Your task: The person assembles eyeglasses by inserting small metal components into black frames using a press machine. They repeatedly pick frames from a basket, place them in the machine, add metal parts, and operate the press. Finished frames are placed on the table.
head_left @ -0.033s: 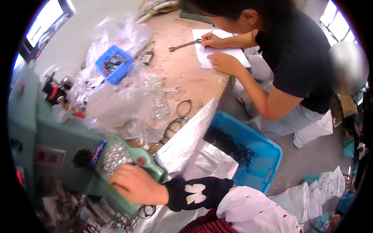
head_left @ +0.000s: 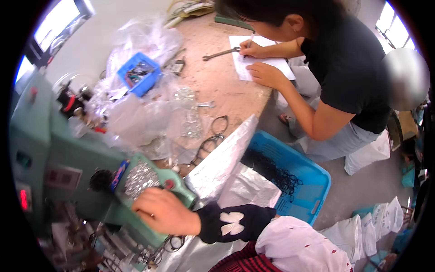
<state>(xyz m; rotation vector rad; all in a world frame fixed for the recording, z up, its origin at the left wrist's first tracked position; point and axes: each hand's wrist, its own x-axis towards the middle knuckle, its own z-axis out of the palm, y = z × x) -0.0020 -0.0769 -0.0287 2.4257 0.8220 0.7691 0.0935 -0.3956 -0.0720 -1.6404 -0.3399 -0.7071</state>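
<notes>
- The green machine (head_left: 68,149) fills the left side, and its rounded tray (head_left: 149,179) of small shiny metal bits sticks out toward the person
- The wooden table (head_left: 226,86) behind it is heaped with clear plastic bags (head_left: 136,113), with a small blue box (head_left: 138,73) on top and a wrench (head_left: 220,54) further off
- A blue crate (head_left: 294,177) of dark rings sits on the floor, just beside a silvery sheet (head_left: 222,158)
- Across the table another person bends over a white paper (head_left: 253,63), writing
- One hand (head_left: 165,211), in a black sleeve, rests on the tray's near edge, fingers curled loosely against it; I can't tell whether they pinch anything, or which hand it is
- No other hand of theirs shows
- The hand sits close to the machine's working parts, so a slip could catch a finger, I'd say
- A knock to the tray might scatter the bits among the bags
</notes>
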